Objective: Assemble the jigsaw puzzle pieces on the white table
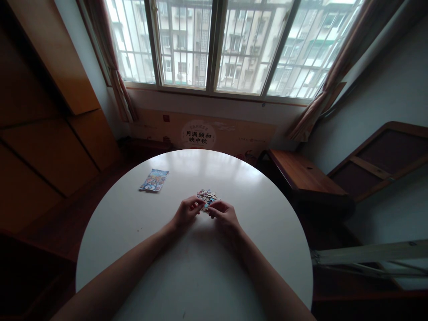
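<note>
A small heap of jigsaw puzzle pieces (207, 194) lies near the middle of the round white table (197, 276), mixed in colour. My left hand (189, 208) is at the heap's near left side, thumb and fingers pinched. Opposite it, at the near right side, my right hand (224, 211) is pinched too. The fingertips of both hands almost meet at a small light blue puzzle piece (206, 205), which they seem to hold between them. Fingers partly cover the pieces behind, so their exact grip is hard to see.
A colourful printed packet (154, 180) lies flat on the table at the far left. Beyond the right edge stands a brown wooden bench (304, 171). A printed banner (227, 131) hangs below the barred window (187, 44). Orange-brown cabinets (36, 160) line the left side.
</note>
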Motion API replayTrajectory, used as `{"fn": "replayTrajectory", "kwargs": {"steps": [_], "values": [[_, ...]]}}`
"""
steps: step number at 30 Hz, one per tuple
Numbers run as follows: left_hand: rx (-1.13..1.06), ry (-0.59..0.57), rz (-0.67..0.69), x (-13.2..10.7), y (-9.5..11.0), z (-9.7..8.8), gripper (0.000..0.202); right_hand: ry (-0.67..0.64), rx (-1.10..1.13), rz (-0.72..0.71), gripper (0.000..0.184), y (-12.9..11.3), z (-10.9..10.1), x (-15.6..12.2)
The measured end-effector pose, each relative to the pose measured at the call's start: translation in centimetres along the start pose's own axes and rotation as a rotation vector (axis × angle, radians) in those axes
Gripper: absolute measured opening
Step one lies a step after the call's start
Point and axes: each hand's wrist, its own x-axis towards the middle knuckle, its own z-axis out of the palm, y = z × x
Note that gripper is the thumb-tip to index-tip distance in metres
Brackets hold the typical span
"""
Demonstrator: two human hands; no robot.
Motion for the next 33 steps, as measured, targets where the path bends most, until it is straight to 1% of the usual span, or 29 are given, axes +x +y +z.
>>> {"fn": "replayTrajectory", "kwargs": {"steps": [7, 10, 15, 21, 30, 33], "values": [[0.009, -0.025, -0.005, 0.0, 0.0, 0.0, 0.018, 0.007, 0.020, -0.024, 0.024, 0.6, -0.2, 0.2], [0.044, -0.018, -0.020, 0.0, -0.1, 0.0, 0.017, 0.032, 0.033, -0.023, 0.022, 0.8, -0.3, 0.2], [0.054, -0.029, -0.043, -0.1, 0.0, 0.0, 0.021, 0.087, 0.107, -0.016, 0.023, 0.9, -0.3, 0.3], [0.115, 0.050, -0.064, -0.2, -0.1, 0.0, 0.022, 0.107, 0.118, 0.004, 0.027, 1.2, -0.2, 0.3], [0.181, 0.052, -0.015, -0.2, -0.2, 0.0, 0.022, 0.094, 0.067, 0.010, 0.029, 0.9, -0.2, 0.3], [0.198, 0.078, -0.011, -0.2, -0.4, 0.0, 0.021, 0.092, 0.061, 0.000, 0.029, 0.9, -0.1, 0.3]]}}
